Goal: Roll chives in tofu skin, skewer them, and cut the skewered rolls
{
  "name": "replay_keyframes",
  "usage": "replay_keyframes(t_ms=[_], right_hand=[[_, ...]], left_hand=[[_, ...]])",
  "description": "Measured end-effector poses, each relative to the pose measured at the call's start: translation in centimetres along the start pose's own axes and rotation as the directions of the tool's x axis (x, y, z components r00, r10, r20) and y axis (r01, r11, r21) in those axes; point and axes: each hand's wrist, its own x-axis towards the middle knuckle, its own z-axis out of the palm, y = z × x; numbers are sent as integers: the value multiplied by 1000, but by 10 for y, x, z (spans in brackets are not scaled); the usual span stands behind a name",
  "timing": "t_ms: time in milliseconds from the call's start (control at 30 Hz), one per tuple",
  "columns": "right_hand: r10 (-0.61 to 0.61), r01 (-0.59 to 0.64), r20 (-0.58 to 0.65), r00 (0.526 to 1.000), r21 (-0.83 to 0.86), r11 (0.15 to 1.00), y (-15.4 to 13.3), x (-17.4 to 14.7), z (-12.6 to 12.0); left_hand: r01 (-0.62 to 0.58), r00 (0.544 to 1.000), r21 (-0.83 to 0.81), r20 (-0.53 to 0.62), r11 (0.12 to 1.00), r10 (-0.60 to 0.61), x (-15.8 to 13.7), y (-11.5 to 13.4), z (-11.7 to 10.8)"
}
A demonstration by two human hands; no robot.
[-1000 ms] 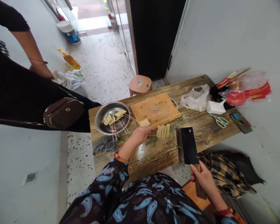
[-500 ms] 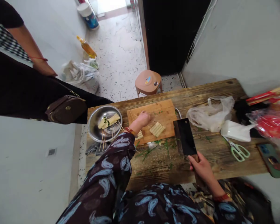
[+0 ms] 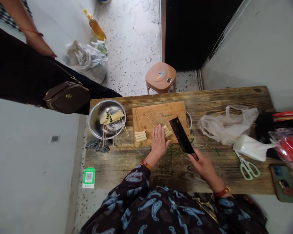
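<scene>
My left hand (image 3: pixel 159 140) lies flat on the wooden cutting board (image 3: pixel 146 109), fingers stretched, against a row of pale rolls (image 3: pixel 168 131) that look like tofu skin. Part of that row is hidden by the fingers. A second group of rolls (image 3: pixel 140 136) sits at the board's left side, and thin wooden skewers (image 3: pixel 149 120) lie behind. In my right hand (image 3: pixel 205 165), closed round its handle, is a cleaver (image 3: pixel 181 135). The dark blade is tilted over the board's right edge, just right of the rolls.
Skewered rolls with green bits rest in a steel bowl (image 3: pixel 90 125) at left. Green scraps litter the table. To the right are a plastic bag (image 3: pixel 227 125), scissors (image 3: pixel 248 169) and a phone (image 3: pixel 283 182). Beyond stands a stool (image 3: pixel 161 76); another person stands at left.
My left hand has come back from the board's far middle to the rolls near its front. The cleaver has moved left with my right hand, its blade turned more edge-on. The view has shifted.
</scene>
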Motion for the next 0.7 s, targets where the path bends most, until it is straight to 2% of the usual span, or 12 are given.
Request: replay_keyframes(t_ms=[133,300,700], right_hand=[[-64,66,28,998,-88,994,-11,9,-8],[-114,121,55,992,-138,983,-19,16,-11],[-115,140,129,985,-213,967,-24,25,-11]], left_hand=[[-3,999,24,41,1000,2,3,2,6],[-11,999,7,34,1000,10,0,-1,7],[-21,1000,18,9,1000,20,-1,-1,9]])
